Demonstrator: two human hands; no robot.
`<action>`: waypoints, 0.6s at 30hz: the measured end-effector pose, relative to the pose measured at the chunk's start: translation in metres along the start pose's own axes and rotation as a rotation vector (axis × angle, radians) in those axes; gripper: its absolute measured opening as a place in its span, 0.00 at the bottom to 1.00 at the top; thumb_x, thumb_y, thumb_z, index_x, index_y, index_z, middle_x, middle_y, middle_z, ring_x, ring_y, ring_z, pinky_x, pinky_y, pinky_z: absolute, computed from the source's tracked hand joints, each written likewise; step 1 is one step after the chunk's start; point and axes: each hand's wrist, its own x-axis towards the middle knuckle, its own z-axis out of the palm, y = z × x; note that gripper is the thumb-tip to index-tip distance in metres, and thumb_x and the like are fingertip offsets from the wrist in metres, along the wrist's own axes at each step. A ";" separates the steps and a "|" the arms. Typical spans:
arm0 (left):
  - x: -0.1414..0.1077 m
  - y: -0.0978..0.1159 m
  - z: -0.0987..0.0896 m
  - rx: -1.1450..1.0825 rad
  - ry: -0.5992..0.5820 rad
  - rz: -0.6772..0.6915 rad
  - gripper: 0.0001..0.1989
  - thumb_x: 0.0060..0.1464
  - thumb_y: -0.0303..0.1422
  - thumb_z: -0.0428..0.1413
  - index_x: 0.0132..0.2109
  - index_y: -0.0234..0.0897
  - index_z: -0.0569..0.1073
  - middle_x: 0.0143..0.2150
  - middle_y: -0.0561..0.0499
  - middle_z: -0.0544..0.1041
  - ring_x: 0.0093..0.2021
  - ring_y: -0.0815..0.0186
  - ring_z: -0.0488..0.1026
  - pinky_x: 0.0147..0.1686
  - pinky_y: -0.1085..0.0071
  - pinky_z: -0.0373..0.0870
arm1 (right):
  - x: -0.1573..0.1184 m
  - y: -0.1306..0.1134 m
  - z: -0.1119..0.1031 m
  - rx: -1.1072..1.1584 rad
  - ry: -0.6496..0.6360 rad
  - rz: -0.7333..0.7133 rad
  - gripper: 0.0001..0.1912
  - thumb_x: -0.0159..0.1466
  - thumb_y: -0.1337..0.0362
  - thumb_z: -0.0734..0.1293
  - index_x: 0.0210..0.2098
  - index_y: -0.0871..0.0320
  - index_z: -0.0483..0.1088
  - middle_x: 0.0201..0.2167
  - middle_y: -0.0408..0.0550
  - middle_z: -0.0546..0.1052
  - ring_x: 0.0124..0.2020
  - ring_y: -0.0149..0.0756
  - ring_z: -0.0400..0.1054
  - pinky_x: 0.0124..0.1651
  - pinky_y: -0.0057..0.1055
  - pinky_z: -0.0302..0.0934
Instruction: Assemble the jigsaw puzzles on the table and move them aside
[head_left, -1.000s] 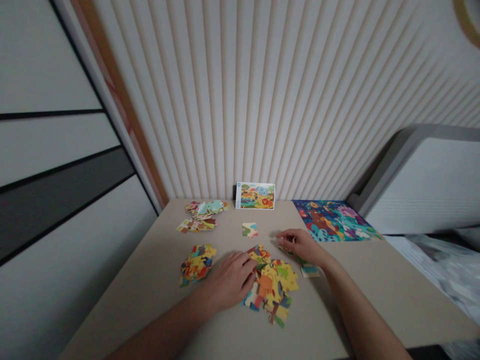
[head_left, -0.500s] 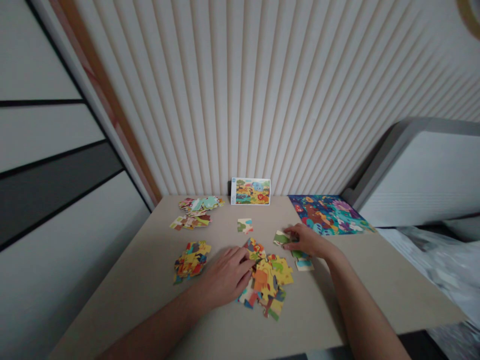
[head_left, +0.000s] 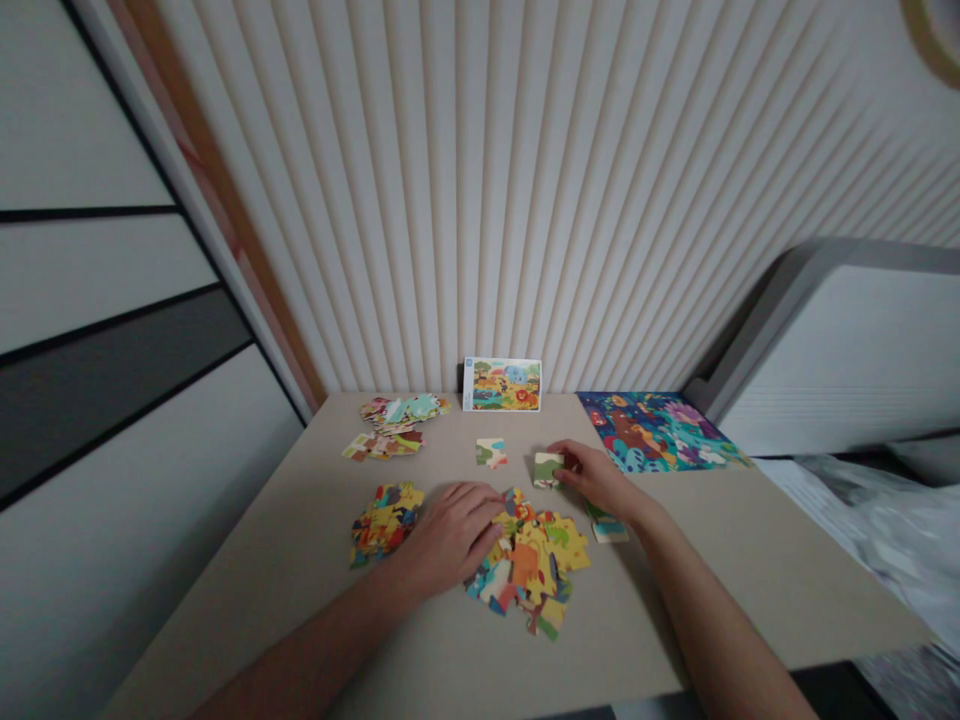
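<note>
Between the thumb and fingers of my right hand [head_left: 594, 476] is a green-and-cream jigsaw piece [head_left: 548, 469], tilted a little above or against the table. Just below that hand lie more green and blue pieces [head_left: 607, 528], partly covered by it. My left hand [head_left: 457, 535] rests palm down at the left side of a loose pile of jigsaw pieces [head_left: 534, 560], fingers stretched out over its edge; its fingertips hide part of the pile. A single green, blue and pink piece [head_left: 491, 452] lies flat farther back, to the left of the held one.
A picture card [head_left: 502, 385] of animals leans on the pleated wall. Other jigsaw pieces lie in heaps at the left [head_left: 386, 522] and back left [head_left: 405, 410]. At the back right is a dark blue assembled puzzle [head_left: 660, 430]. A plastic bag [head_left: 885, 520] lies beyond the table's right edge.
My right hand has moved slightly left and back, bringing the green-and-cream piece with it and turning it more upright. My left hand has shifted slightly, and more pieces show at the pile's left.
</note>
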 end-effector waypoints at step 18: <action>-0.002 -0.029 -0.002 0.220 0.019 -0.166 0.12 0.63 0.26 0.51 0.48 0.40 0.76 0.48 0.44 0.78 0.50 0.56 0.72 0.52 0.56 0.67 | 0.063 -0.011 0.068 -0.320 -0.045 -0.322 0.22 0.68 0.54 0.67 0.60 0.50 0.73 0.62 0.55 0.72 0.64 0.48 0.64 0.65 0.46 0.56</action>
